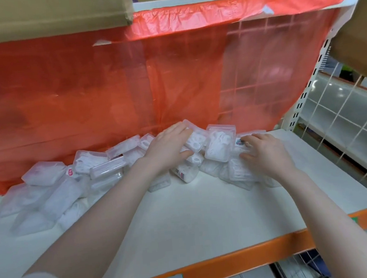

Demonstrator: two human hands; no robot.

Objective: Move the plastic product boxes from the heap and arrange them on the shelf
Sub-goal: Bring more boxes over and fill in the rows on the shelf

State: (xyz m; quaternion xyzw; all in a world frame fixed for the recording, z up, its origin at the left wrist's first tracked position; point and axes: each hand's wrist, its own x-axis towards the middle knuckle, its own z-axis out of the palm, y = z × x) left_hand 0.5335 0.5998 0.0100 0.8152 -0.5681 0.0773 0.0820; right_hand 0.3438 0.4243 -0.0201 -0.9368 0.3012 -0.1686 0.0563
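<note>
- While both hands reach to the back of the white shelf board with the orange front edge [207, 214], the heap of small clear plastic product boxes with white contents [105, 167] lies in a loose band along the foot of the translucent red plastic sheet [129, 88] hung behind it.
- Left hand [170, 149]: laid palm down on the middle of the heap, fingers extended over a tilted box, thumb against the boxes below; it rests there rather than clasping anything.
- Right hand [265, 151]: on the right end of the heap, fingers curled over a flat box with a small coloured label [240, 143]; whether that grip has actually closed on it I cannot tell.
- Relation that matters: the labelled box lies directly under and just ahead of the right fingertips, so the right hand is the nearer one.
- Bare shelf board lies to the right and in front, which looks like the place for an orderly row.
</note>
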